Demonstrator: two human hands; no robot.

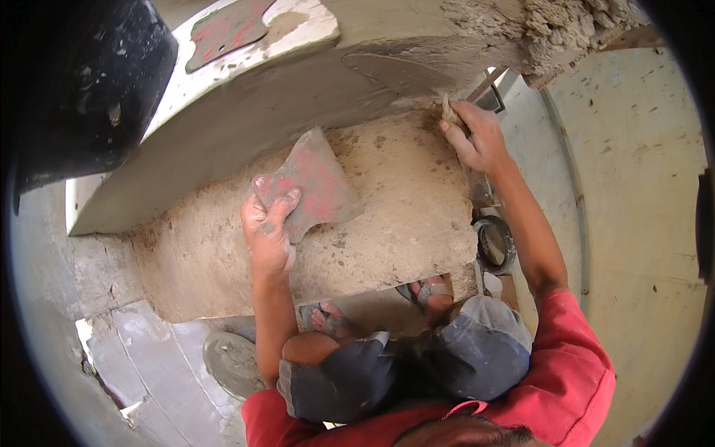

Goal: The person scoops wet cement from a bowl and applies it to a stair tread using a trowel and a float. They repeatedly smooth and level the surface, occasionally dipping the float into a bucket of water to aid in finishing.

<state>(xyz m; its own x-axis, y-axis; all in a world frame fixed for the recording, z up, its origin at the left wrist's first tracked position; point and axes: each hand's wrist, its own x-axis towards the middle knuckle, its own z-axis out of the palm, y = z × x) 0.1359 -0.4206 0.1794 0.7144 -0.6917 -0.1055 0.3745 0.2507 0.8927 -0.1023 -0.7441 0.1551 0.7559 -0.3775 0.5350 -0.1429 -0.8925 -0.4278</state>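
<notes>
My left hand [269, 223] is closed on the edge of a flat, thin plastering scraper [316, 182], pink-red and smeared with grey mortar. It is held above a rough, pale slab [402, 201]. My right hand [480, 135] grips a small, mortar-coated piece [447, 110] whose kind I cannot make out. That hand is at the right end of the grey plastered face [246, 119], where it meets the slab. Smooth, wet-looking mortar covers this face, with a darker patch [402, 73] near its upper right.
Another red-and-grey flat scraper [229, 30] lies on the white ledge [313, 26]. A black bucket [97, 89] stands at the upper left. Below left is a round pan of grey mortar [232, 363]; a small black tub [494, 244] sits right of the slab. Rough masonry [573, 33] juts out above.
</notes>
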